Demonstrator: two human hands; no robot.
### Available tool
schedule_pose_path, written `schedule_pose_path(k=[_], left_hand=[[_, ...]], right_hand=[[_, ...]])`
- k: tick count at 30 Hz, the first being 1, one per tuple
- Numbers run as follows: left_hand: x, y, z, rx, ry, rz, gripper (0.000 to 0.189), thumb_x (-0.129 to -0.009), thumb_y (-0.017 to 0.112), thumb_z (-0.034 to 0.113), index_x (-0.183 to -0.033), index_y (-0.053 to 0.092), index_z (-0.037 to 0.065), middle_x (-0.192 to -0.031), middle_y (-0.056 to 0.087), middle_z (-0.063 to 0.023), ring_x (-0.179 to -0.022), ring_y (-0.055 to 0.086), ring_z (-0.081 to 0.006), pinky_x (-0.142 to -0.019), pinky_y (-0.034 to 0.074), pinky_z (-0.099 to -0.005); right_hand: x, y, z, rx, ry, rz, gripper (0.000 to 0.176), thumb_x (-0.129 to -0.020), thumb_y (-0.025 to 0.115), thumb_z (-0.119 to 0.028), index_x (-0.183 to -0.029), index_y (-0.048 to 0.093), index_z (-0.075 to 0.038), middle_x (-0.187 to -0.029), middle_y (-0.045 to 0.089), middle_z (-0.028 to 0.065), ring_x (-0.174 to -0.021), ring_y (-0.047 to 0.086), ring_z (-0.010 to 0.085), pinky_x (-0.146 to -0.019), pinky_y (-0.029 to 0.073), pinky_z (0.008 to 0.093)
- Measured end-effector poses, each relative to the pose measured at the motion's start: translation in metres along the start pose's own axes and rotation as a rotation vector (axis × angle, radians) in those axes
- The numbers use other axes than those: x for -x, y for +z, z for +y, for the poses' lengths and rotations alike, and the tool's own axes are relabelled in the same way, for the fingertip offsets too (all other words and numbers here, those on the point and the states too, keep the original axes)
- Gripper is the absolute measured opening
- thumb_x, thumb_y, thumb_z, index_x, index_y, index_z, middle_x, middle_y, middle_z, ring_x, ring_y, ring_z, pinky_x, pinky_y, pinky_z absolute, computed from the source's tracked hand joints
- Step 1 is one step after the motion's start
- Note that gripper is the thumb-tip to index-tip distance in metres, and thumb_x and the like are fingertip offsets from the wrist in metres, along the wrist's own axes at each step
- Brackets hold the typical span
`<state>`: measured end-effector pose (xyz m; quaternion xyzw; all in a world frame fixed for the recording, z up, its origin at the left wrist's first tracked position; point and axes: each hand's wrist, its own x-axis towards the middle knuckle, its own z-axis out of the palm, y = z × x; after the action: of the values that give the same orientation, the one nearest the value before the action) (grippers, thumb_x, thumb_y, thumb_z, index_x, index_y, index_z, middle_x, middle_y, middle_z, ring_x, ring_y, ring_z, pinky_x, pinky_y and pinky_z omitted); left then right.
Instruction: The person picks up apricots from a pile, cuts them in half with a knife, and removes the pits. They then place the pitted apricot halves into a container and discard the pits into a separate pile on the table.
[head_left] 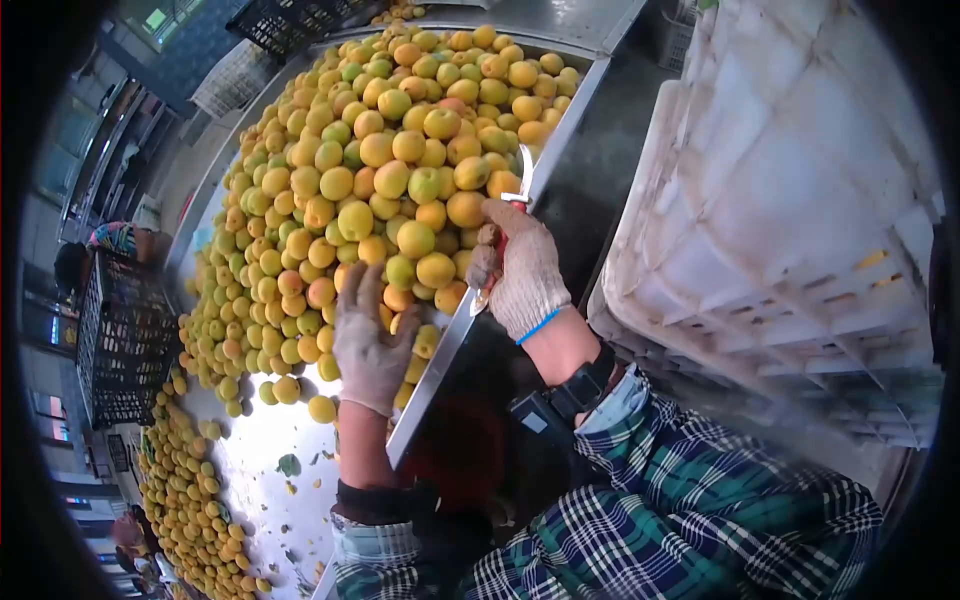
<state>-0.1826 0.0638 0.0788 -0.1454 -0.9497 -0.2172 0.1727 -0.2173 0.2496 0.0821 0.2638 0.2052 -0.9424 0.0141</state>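
A large heap of yellow and orange apricots (390,180) lies on a metal table (270,450), some of them greenish. My left hand (370,345), in a whitish, stained glove, rests on the near side of the heap with its fingers stretched over the fruit; no fruit shows gripped in it. Just right of it, above the table's raised rim (440,375), my right hand (525,265) is closed round a red-handled knife. The knife's curved metal blade (526,175) points up and away from me. Most of its handle is hidden by my gloved fingers.
White plastic crates (770,220) stand close on my right. A black crate (125,340) is beyond the table's left edge, near another person (120,240). More apricots (190,500) lie lower left, with leaf scraps (289,464) on the metal.
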Motion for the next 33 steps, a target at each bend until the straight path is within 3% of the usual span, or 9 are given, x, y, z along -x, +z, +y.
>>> schedule_pose_path(k=[6, 8, 10, 18, 21, 24, 25, 29, 33], left_hand=[[-0.043, 0.029, 0.025, -0.146, 0.201, -0.105, 0.055, -0.074, 0.072, 0.019, -0.126, 0.058, 0.014, -0.141, 0.042, -0.0175, -0.124, 0.046, -0.0352, -0.103, 0.037, -0.0408], [-0.048, 0.05, 0.015, -0.22, 0.281, -0.161, 0.043, -0.077, 0.067, 0.027, -0.119, 0.064, 0.017, -0.144, 0.039, -0.0143, -0.132, 0.037, -0.0352, -0.109, 0.029, -0.044], [-0.044, 0.063, 0.003, -0.256, 0.332, -0.164, 0.038, -0.076, 0.065, 0.03, -0.111, 0.067, 0.014, -0.143, 0.042, -0.0132, -0.135, 0.033, -0.0343, -0.111, 0.026, -0.0499], [-0.029, 0.038, -0.011, -0.262, 0.3, -0.274, 0.025, -0.073, 0.068, 0.029, -0.093, 0.07, 0.014, -0.13, 0.05, -0.0055, -0.132, 0.037, -0.0292, -0.099, 0.039, -0.0453], [-0.012, 0.025, -0.025, -0.298, 0.292, -0.232, 0.022, -0.073, 0.07, 0.027, -0.09, 0.068, 0.014, -0.124, 0.054, -0.0073, -0.127, 0.043, -0.0305, -0.098, 0.04, -0.0443], [0.012, 0.006, -0.047, -0.212, 0.13, -0.263, 0.024, -0.071, 0.072, 0.025, -0.091, 0.068, 0.013, -0.128, 0.054, -0.0077, -0.127, 0.043, -0.0326, -0.1, 0.039, -0.0443], [0.02, 0.0, -0.052, -0.201, 0.075, -0.278, 0.034, -0.068, 0.076, 0.025, -0.097, 0.066, 0.011, -0.134, 0.05, -0.01, -0.128, 0.042, -0.0346, -0.102, 0.038, -0.0445], [0.035, -0.008, -0.06, -0.181, 0.081, -0.25, 0.051, -0.066, 0.079, 0.025, -0.111, 0.059, 0.011, -0.141, 0.042, -0.0148, -0.129, 0.04, -0.0364, -0.105, 0.036, -0.0452], [0.042, -0.016, -0.058, -0.14, -0.032, -0.29, 0.055, -0.069, 0.079, 0.019, -0.117, 0.055, 0.009, -0.143, 0.039, -0.016, -0.127, 0.043, -0.0378, -0.103, 0.04, -0.0435]], right_hand=[[-0.002, 0.004, -0.003, 0.022, 0.019, 0.055, 0.025, -0.088, 0.062, -0.02, -0.071, 0.045, -0.013, -0.053, 0.041, -0.0004, -0.036, 0.038, 0.014, -0.033, 0.03, 0.0296], [-0.005, 0.0, -0.001, 0.04, 0.023, 0.022, 0.02, -0.088, 0.062, -0.02, -0.076, 0.047, -0.013, -0.054, 0.043, 0.0, -0.036, 0.038, 0.0137, -0.034, 0.03, 0.0298], [-0.002, 0.004, -0.008, 0.065, 0.055, 0.059, 0.014, -0.087, 0.063, -0.02, -0.084, 0.051, -0.013, -0.057, 0.046, -0.0003, -0.038, 0.039, 0.0129, -0.035, 0.032, 0.0297], [-0.002, -0.006, -0.009, 0.142, 0.018, 0.007, 0.017, -0.088, 0.063, -0.02, -0.097, 0.054, -0.01, -0.063, 0.048, -0.0016, -0.043, 0.04, 0.0108, -0.039, 0.032, 0.0275], [-0.003, -0.008, -0.007, 0.146, 0.008, -0.029, 0.016, -0.088, 0.063, -0.019, -0.098, 0.055, -0.009, -0.063, 0.048, -0.0017, -0.044, 0.041, 0.0108, -0.039, 0.032, 0.0276], [-0.003, -0.007, -0.003, 0.137, 0.024, -0.001, 0.016, -0.088, 0.063, -0.019, -0.098, 0.055, -0.009, -0.064, 0.048, -0.0014, -0.043, 0.041, 0.011, -0.038, 0.03, 0.0275], [-0.002, -0.006, -0.001, 0.149, 0.022, -0.005, 0.017, -0.088, 0.063, -0.019, -0.099, 0.055, -0.009, -0.064, 0.049, -0.0009, -0.043, 0.041, 0.0114, -0.039, 0.03, 0.0275], [0.003, -0.002, 0.01, 0.136, 0.066, -0.061, 0.014, -0.088, 0.062, -0.018, -0.095, 0.054, -0.009, -0.064, 0.048, -0.0005, -0.042, 0.04, 0.0113, -0.038, 0.03, 0.0269], [0.005, 0.001, 0.017, 0.125, 0.122, -0.107, 0.013, -0.088, 0.063, -0.019, -0.091, 0.055, -0.009, -0.063, 0.048, -0.0004, -0.042, 0.039, 0.0114, -0.039, 0.03, 0.0272]])
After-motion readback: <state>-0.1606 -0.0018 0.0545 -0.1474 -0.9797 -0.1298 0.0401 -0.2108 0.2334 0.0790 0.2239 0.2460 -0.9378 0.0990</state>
